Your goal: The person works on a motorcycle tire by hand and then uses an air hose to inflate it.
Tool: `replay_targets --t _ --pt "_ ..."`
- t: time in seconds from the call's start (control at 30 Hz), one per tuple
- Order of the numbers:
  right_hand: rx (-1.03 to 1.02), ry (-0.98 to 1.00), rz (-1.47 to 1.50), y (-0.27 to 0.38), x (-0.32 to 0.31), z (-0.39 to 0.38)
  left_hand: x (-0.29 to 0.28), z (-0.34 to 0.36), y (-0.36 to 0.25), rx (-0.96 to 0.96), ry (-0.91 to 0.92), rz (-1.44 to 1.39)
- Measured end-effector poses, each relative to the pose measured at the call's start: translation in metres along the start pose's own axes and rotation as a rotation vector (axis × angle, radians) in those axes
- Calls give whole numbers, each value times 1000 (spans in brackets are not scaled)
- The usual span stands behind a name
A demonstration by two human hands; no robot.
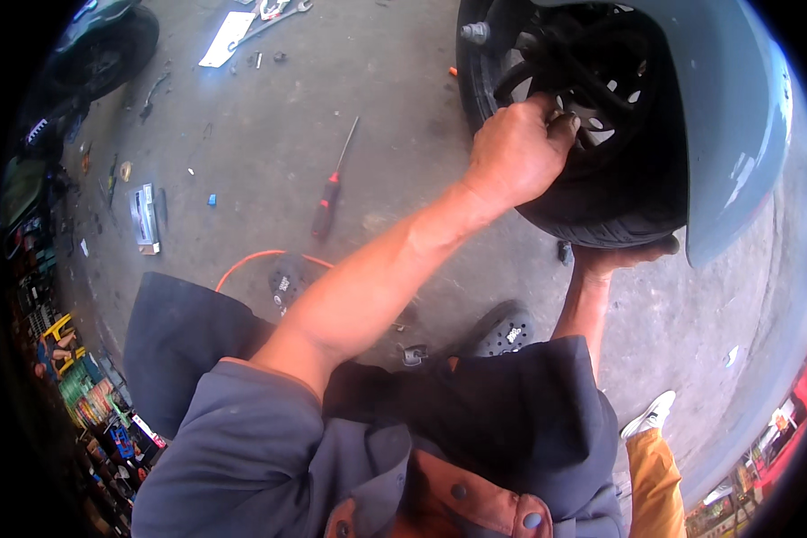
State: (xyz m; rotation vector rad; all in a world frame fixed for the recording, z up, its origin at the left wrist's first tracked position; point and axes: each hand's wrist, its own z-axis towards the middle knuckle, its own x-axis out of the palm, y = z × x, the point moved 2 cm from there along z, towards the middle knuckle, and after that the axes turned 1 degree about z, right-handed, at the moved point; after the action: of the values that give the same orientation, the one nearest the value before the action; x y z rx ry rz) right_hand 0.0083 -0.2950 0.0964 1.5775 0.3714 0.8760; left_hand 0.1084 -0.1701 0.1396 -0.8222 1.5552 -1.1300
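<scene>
A motorcycle wheel with a black tyre (pixel 592 235) and dark spokes (pixel 592 81) stands at the upper right, partly under a pale blue-grey body panel (pixel 735 134). My left hand (pixel 522 148) is closed at the near side of the wheel, its fingers curled in among the spokes. Whatever it pinches there is hidden by the fingers. Below the tyre, my right hand (pixel 620 256) lies along the tread with its fingers stretched out flat, touching the rubber from underneath. Part of that palm is hidden behind the tyre.
A red-and-black screwdriver (pixel 327 208) lies on the concrete floor, left of my left forearm. Farther off are a wrench (pixel 273 22), a white sheet (pixel 226 40) and a small box (pixel 143 220). An orange hose (pixel 247 258) runs by my foot. Another person's leg (pixel 655 475) is at the lower right.
</scene>
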Motion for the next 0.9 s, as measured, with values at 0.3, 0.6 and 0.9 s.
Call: replay_targets --t 0.3,0.6,0.9 --pt "-24 0 34 4 3 -1 1 -1 1 -33 -6 -12" --pt "-465 4 -348 43 42 -31 1 -2 4 -60 -20 -19" --pt "-421 -5 -377 51 44 -18 8 -7 6 -81 -49 -113"
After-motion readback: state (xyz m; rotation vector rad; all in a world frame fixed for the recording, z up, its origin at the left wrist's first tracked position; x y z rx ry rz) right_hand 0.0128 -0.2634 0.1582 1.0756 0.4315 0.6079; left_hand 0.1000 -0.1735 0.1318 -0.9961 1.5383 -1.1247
